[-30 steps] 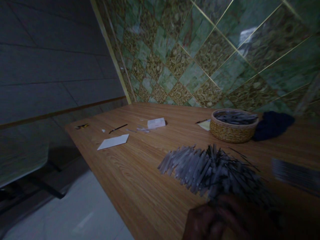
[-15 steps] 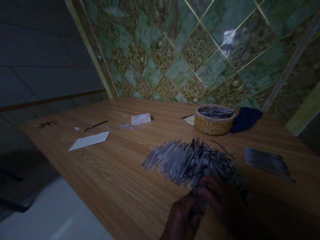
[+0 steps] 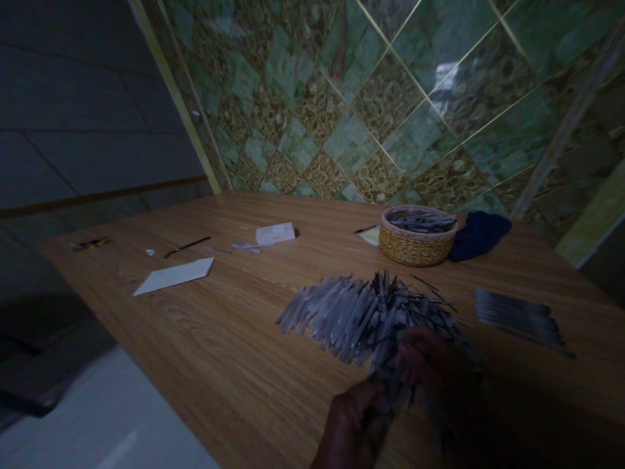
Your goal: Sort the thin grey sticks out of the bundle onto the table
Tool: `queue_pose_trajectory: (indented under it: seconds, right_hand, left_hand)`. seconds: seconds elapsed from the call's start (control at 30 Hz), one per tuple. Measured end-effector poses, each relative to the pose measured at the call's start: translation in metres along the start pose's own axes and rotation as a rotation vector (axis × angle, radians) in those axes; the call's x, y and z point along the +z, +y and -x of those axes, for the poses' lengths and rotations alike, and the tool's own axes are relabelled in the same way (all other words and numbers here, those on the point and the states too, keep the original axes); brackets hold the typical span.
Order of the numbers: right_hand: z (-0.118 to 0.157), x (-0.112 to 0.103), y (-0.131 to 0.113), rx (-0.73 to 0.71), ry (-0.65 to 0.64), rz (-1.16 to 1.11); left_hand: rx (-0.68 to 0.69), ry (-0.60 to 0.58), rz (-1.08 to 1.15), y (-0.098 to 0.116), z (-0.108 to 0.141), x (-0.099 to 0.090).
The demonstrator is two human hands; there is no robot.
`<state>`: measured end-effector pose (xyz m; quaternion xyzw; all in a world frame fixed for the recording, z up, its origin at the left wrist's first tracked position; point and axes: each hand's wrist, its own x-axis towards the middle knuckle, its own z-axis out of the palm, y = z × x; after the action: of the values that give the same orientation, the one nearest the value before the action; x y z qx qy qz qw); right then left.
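Note:
In dim light, my left hand (image 3: 349,413) is closed around a small bunch of thin grey sticks (image 3: 390,394) at the front of the table. My right hand (image 3: 430,358) is beside it, over the near right side of a large pile of similar sticks (image 3: 336,312). Its fingers are bent together, and what they pinch is too dark to make out. Many sticks in the pile look pale and translucent, like narrow sleeves. Others, towards the right, are black. Further right lies a neat row of dark-ended sticks (image 3: 517,316).
Behind the pile stands a woven basket (image 3: 415,249) filled with sticks, next to a dark blue cloth (image 3: 481,234). A white box (image 3: 276,233), a white card (image 3: 176,276), a black thin tool (image 3: 188,246) and a yellow-and-black item (image 3: 91,243) lie to the left. A tiled wall (image 3: 317,117) borders the table.
My right hand has shifted slightly up and right, away from my left hand, showing more of the held sticks. The left hand has barely moved.

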<state>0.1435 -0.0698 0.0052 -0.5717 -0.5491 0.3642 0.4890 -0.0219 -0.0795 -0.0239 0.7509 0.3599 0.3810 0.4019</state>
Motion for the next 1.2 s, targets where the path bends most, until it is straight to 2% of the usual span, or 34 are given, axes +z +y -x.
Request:
queue_pose_trajectory:
  seconds: [0.2, 0.37, 0.57, 0.7, 0.8, 1.0, 1.1, 1.2]
  right_hand:
    - [-0.002, -0.001, 0.003, 0.089, 0.005, -0.253]
    - [0.0, -0.002, 0.004, 0.08, -0.135, -0.292]
    - [0.002, 0.0, 0.002, 0.007, -0.137, -0.156]
    - [0.002, 0.0, 0.0, 0.057, -0.153, -0.171]
    - [0.002, -0.001, -0.001, 0.065, -0.19, -0.152]
    - [0.014, -0.001, -0.012, -0.086, -0.247, 0.078]
    - [0.02, 0.002, -0.018, -0.16, -0.305, 0.237]
    - [0.024, 0.007, -0.021, -0.16, -0.355, 0.339]
  left_hand:
    - [-0.031, -0.007, 0.106, 0.002, 0.001, 0.0]
    - [0.025, -0.04, 0.118, 0.01, -0.002, -0.004]
    - [-0.017, -0.041, 0.122, 0.002, 0.0, -0.003]
    - [-0.011, -0.038, 0.124, -0.005, 0.002, -0.001]
    - [-0.017, -0.056, 0.121, -0.001, 0.002, 0.0]
    - [-0.039, -0.059, 0.036, 0.01, 0.0, -0.002]
    - [0.01, -0.006, -0.094, 0.005, 0.002, -0.002]
    - [0.066, 0.044, -0.166, -0.002, 0.005, 0.0]
